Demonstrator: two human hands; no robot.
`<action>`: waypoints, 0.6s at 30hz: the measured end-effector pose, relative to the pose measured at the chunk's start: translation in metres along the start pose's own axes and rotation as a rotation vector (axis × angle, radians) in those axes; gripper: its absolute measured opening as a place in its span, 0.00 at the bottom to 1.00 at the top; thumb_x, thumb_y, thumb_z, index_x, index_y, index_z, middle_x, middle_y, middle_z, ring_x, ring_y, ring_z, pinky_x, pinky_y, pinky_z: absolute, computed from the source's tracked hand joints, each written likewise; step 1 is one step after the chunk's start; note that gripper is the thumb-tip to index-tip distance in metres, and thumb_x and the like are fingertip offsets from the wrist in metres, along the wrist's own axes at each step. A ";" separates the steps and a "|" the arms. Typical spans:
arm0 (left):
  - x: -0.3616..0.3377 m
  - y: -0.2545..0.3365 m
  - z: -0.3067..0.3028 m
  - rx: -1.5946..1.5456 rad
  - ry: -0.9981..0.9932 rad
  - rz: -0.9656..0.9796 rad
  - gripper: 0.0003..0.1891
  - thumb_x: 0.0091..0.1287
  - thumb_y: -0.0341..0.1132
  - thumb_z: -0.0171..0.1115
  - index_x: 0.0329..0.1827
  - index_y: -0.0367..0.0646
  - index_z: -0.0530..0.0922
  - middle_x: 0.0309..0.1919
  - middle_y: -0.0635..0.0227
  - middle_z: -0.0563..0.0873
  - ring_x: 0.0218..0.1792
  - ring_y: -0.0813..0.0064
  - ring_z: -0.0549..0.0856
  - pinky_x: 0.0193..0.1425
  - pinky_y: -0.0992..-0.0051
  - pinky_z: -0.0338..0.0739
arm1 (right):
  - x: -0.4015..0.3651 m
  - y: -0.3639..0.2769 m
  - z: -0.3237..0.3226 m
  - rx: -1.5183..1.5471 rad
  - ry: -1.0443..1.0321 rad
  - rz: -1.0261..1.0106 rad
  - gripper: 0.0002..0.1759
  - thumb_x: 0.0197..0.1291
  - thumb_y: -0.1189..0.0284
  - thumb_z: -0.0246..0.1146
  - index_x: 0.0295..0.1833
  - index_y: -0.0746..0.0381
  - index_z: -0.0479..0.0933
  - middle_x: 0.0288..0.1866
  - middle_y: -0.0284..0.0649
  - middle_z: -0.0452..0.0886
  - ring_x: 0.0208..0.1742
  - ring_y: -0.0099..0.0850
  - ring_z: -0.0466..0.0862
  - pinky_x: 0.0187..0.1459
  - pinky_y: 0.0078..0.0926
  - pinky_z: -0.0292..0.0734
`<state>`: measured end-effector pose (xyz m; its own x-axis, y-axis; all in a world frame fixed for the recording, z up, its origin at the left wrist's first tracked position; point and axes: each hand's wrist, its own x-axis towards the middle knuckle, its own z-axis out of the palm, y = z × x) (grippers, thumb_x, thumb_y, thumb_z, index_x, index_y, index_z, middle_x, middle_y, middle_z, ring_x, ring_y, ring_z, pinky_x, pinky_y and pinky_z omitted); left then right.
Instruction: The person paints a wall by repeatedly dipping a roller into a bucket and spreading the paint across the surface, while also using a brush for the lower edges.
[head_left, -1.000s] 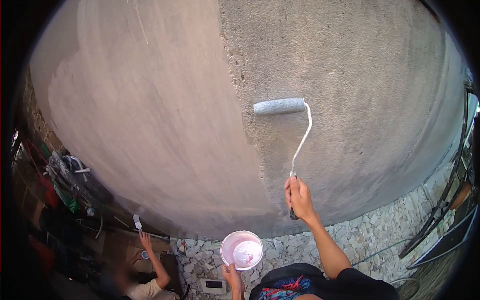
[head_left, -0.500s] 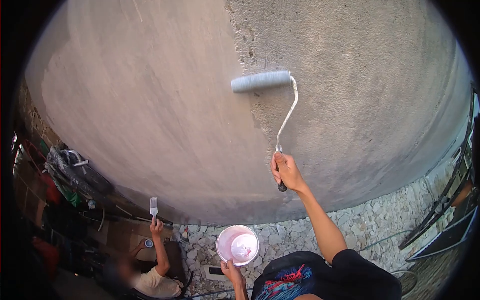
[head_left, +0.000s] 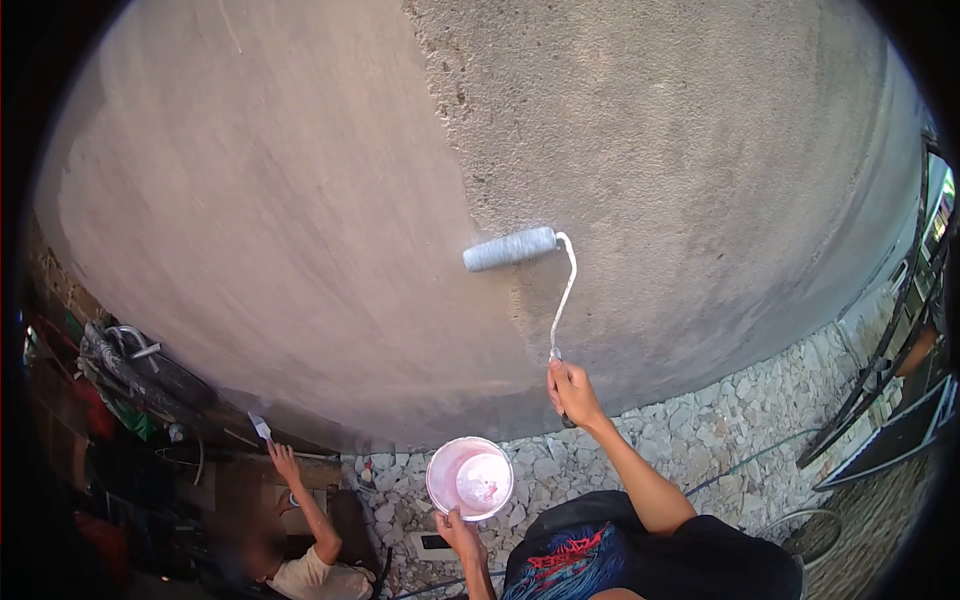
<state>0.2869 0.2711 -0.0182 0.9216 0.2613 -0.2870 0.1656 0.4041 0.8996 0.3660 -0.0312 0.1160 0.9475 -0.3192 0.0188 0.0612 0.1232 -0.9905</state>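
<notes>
My right hand [head_left: 575,393] is wrapped round the handle of a paint roller [head_left: 512,249]. The roller's pale grey-blue sleeve lies against the wall [head_left: 300,230], across the border between a smoother coated area on the left and rough, pitted grey on the right. A bent, paint-spattered metal frame [head_left: 567,290] joins sleeve and handle. Down by my body, my left hand [head_left: 460,537] grips the rim of a whitish-pink bucket [head_left: 437,480]. Inside the bucket is a pale paint-like residue with pink streaks.
A person [head_left: 322,574] at lower left holds a paintbrush [head_left: 260,426] near the wall's base. Broken stones [head_left: 640,445] cover the ground. A dark phone-like object [head_left: 435,542] lies beside the bucket. Dark metal frames [head_left: 880,400] stand at right; a wrapped bundle [head_left: 115,365] is at left.
My right hand has drawn the roller down the wall, and its sleeve tilts a little more. The co-worker's brush has shifted left and lower. My left hand still grips the bucket.
</notes>
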 end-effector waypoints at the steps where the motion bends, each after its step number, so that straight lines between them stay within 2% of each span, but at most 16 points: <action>1: -0.001 0.003 0.002 -0.009 -0.002 -0.006 0.10 0.65 0.28 0.51 0.48 0.39 0.69 0.46 0.64 0.76 0.46 0.70 0.79 0.47 0.64 0.80 | 0.001 -0.021 0.002 0.005 0.004 -0.031 0.30 0.71 0.45 0.47 0.26 0.60 0.65 0.14 0.31 0.65 0.12 0.19 0.65 0.14 0.19 0.60; 2: -0.007 0.014 0.014 -0.040 0.037 0.005 0.04 0.65 0.27 0.53 0.40 0.42 0.67 0.38 0.70 0.75 0.39 0.80 0.76 0.42 0.75 0.76 | 0.001 -0.036 0.002 0.012 0.007 -0.060 0.30 0.71 0.46 0.47 0.25 0.60 0.65 0.14 0.31 0.65 0.11 0.19 0.64 0.14 0.19 0.59; 5: -0.013 0.017 0.014 -0.017 0.046 -0.035 0.04 0.65 0.27 0.53 0.39 0.42 0.67 0.37 0.70 0.75 0.39 0.81 0.76 0.42 0.75 0.76 | 0.004 -0.064 -0.005 0.070 -0.001 -0.097 0.31 0.71 0.45 0.46 0.25 0.60 0.65 0.13 0.31 0.65 0.11 0.19 0.65 0.14 0.19 0.60; 8: -0.017 0.012 0.010 -0.013 0.047 -0.045 0.05 0.65 0.28 0.54 0.39 0.43 0.67 0.37 0.71 0.75 0.38 0.81 0.76 0.41 0.76 0.76 | 0.008 -0.059 -0.016 0.039 0.003 -0.103 0.31 0.71 0.44 0.46 0.26 0.60 0.64 0.13 0.31 0.65 0.11 0.19 0.65 0.14 0.19 0.60; 12: -0.015 0.000 0.003 -0.011 0.050 -0.061 0.05 0.65 0.29 0.54 0.39 0.43 0.67 0.36 0.71 0.75 0.38 0.81 0.76 0.41 0.76 0.76 | 0.011 0.006 -0.029 0.005 0.002 -0.100 0.31 0.71 0.45 0.46 0.26 0.60 0.64 0.13 0.30 0.65 0.11 0.19 0.65 0.14 0.19 0.60; 16: -0.016 0.000 0.004 0.015 0.045 -0.071 0.05 0.65 0.29 0.54 0.40 0.43 0.67 0.37 0.70 0.76 0.39 0.80 0.77 0.42 0.75 0.76 | -0.012 0.080 -0.037 -0.027 0.044 0.001 0.30 0.71 0.46 0.48 0.24 0.59 0.65 0.13 0.30 0.64 0.11 0.19 0.64 0.13 0.20 0.59; 18: -0.019 0.007 0.012 0.007 0.021 -0.071 0.06 0.65 0.29 0.54 0.42 0.43 0.68 0.39 0.69 0.76 0.40 0.79 0.77 0.43 0.74 0.76 | -0.025 0.094 -0.039 -0.063 0.069 0.066 0.31 0.72 0.46 0.46 0.23 0.59 0.64 0.12 0.30 0.63 0.10 0.19 0.63 0.13 0.19 0.58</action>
<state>0.2749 0.2585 -0.0030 0.8998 0.2504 -0.3573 0.2333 0.4159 0.8790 0.3353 -0.0484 0.0175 0.9247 -0.3769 -0.0542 -0.0226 0.0879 -0.9959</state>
